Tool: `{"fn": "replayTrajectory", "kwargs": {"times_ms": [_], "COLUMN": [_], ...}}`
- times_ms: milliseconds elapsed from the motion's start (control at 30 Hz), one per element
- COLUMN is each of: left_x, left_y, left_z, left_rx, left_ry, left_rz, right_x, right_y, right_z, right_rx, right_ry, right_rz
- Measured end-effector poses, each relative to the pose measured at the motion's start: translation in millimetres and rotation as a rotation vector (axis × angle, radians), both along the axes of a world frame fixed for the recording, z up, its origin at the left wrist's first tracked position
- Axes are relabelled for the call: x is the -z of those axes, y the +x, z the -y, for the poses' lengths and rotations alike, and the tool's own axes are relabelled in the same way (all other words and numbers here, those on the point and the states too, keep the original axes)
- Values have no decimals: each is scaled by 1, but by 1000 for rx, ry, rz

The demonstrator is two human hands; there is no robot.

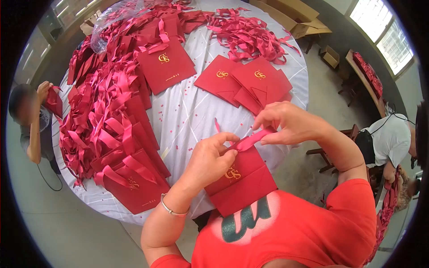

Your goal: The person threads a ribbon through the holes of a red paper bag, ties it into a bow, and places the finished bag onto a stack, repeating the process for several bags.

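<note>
Frame centre: left hand (209,156) pinches red bag (245,181) at rim; right hand (292,123) grip closed on ribbon (248,142). Likely light, creasable bag, slippery ribbon; hold bag by rim.

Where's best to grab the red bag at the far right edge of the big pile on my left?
Probably the near right corner of the red bag, from the right: it lies on tablecloth, while the left edge borders the pile.
</note>
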State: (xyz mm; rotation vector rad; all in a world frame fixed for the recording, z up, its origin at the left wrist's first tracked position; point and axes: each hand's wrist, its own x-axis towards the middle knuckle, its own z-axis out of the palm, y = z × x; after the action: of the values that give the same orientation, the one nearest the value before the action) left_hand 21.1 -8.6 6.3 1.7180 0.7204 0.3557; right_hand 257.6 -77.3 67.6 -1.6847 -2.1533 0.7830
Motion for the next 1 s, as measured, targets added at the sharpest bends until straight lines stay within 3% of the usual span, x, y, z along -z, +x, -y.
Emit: {"fn": "replayTrajectory", "kwargs": {"times_ms": [233, 333, 400, 433, 467, 567, 700, 800, 833, 900, 1000], "left_x": [9, 13, 12, 12, 13, 19, 19, 18, 17, 13, 21], "left_y": [-1, -1, 0, 0, 0, 2, 2, 2, 2, 1, 1], "left_z": [-2, -4, -5, -5, -5, -3, -2, -2, -3, -3, -1], "left_rx": [-22, -32, -35, -31, -34, -36, -41, -35, -36, -33, -50], "left_ry": [43, 41, 49, 58, 58, 74, 121, 117, 115, 131, 198], "left_rz": [-12, -27, -50, -75, -75, -68, -23, -41, -54, -99, -91], "right_x": [-46, -49, -39, -28, -29, -26, -8, -13, -12, -11, -32], "right_y": [16, 27, 35, 35, 32, 13, 7, -4, -2, 3, -26], "right_z": [28, 41, 46, 42, 44, 54, 47, 42, 41, 38, 37], "right_rx": [-53, -42, -127, -296, -299, -136, -77, 106, 106, -124, -130], "right_ry": [-63, -123, -208, -127, -128, -199, -18, 164, 161, 402, 556], "right_rz": [-199, -550, -961, -1093, -1093, -1430, -1430, -1203, -1202, -1008, -855]}}
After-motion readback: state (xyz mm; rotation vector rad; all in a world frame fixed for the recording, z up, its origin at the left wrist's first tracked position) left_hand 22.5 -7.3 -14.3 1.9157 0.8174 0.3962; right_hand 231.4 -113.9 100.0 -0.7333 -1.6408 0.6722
